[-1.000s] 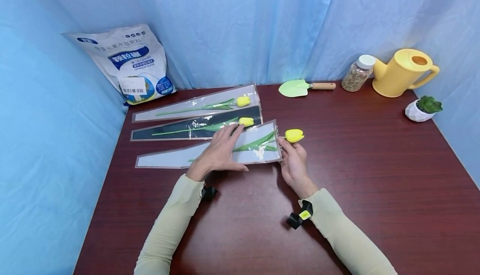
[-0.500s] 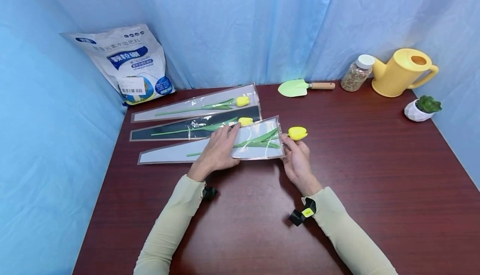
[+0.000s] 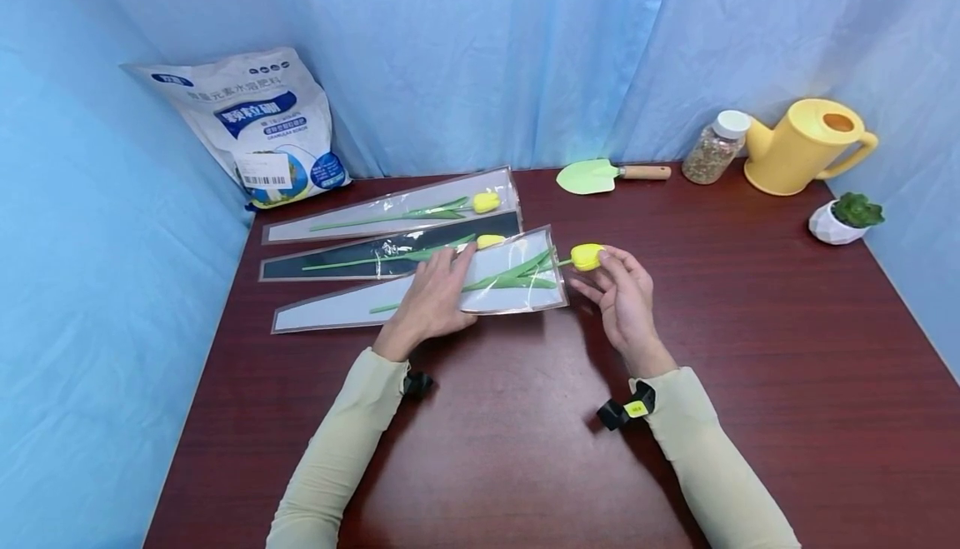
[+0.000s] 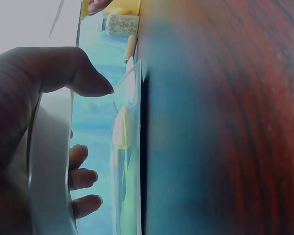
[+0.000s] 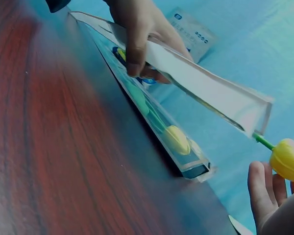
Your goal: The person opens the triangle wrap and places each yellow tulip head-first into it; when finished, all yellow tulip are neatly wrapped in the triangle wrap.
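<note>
**Tulip half out of its sleeve, one hand on each end**

While pinned near the middle by the left hand (image 3: 433, 303), lies slantwise on the dark red table (image 3: 750, 349): the nearest cellophane sleeve (image 3: 337, 309), wide mouth toward the right, narrow tail toward the left. Held with thumb under the near edge and fingers (image 3: 457, 259) laid over the top, lightly curled, so that the film is clamped between them; confirmed in the left wrist view, thumb on one face of the white sheet, three fingertips showing on the other. Raised a little off the table at the mouth end, as seen from the right wrist view.

Sticking out past the mouth: a yellow tulip bud (image 3: 586, 257), green stem and leaves running back inside the sleeve. Touched at its right side by the right hand (image 3: 626, 303), fingers mostly open and only gently bent, thumb and forefinger at the bud. Whether truly pinched or merely touched, cannot tell; from the right wrist view, fingertips just beside and below the bud (image 5: 287, 160), small gap visible.

Just behind, touching or nearly so: a second sleeve with dark backing (image 3: 352, 259) and a third, clear one (image 3: 360, 217), each with a yellow tulip fully inside. Farther back: fertiliser bag (image 3: 258, 128), green trowel (image 3: 592, 175), jar (image 3: 716, 147), yellow watering can (image 3: 806, 145), small potted plant (image 3: 847, 217).
</note>
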A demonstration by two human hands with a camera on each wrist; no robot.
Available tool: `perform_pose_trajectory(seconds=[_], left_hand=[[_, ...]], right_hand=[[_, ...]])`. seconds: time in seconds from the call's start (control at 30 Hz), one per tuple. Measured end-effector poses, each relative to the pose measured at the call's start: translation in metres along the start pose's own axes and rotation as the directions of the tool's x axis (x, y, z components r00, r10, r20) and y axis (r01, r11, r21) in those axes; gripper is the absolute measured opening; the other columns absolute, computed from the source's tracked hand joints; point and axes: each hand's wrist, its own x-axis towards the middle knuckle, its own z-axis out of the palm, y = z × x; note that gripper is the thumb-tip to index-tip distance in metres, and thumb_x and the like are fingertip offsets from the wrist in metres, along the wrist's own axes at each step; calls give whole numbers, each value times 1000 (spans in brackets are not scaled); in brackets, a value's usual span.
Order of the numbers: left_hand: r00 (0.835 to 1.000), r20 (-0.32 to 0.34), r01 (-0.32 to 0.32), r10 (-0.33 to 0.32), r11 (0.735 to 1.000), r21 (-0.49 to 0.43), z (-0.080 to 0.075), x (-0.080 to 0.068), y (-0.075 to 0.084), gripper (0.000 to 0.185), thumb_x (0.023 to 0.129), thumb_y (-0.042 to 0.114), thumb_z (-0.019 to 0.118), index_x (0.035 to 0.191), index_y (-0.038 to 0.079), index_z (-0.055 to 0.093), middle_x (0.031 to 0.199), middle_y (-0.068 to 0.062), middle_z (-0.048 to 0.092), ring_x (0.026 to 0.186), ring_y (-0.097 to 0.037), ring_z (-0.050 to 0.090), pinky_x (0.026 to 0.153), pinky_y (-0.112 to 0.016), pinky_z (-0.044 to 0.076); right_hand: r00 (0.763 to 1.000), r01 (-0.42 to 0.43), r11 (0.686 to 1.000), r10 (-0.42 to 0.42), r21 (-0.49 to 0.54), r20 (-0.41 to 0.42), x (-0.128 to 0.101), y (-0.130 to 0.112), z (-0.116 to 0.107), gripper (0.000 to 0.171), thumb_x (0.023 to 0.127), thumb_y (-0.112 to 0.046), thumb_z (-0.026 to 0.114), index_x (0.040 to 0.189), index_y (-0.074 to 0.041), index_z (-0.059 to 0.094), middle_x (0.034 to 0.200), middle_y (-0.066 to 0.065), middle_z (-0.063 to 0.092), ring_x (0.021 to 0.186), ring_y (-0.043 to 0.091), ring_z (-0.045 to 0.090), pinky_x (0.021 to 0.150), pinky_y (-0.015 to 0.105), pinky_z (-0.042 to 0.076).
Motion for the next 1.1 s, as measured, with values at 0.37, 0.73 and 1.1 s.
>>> perform_pose_trajectory(seconds=[0.37, 0.73, 1.1], left_hand=[[1000, 26, 0, -1, 1000, 31, 6, 1, 0, 108, 68, 31, 87, 156, 10, 28, 122, -14, 51, 108, -29, 50, 85, -41, 44], [1000, -25, -14, 13, 1000, -7, 1, 1, 5, 104, 69, 30, 87, 155, 12, 31, 131, -16, 52, 120, -33, 50, 93, -46, 45], [1000, 0, 3, -3, 1000, 5, 3, 1, 6, 106, 70, 31, 87, 156, 12, 29, 133, -16, 51, 119, -32, 50, 95, -46, 45]], right_hand=[[997, 72, 989, -69, -126, 25, -3, 2, 7, 5, 98, -11, 62, 102, -13, 61, 93, -3, 76, 81, 13, 76, 71, 29, 64], [989, 125, 957, -141, -261, -43, -3, 7, 12, 14, 95, -2, 62, 95, -15, 58, 82, -8, 71, 74, 9, 74, 65, 25, 62], [978, 193, 897, -207, -397, 7, -4, 20, 15, 17, 97, -2, 60, 95, -18, 65, 91, -13, 68, 80, 1, 64, 69, 18, 56]])
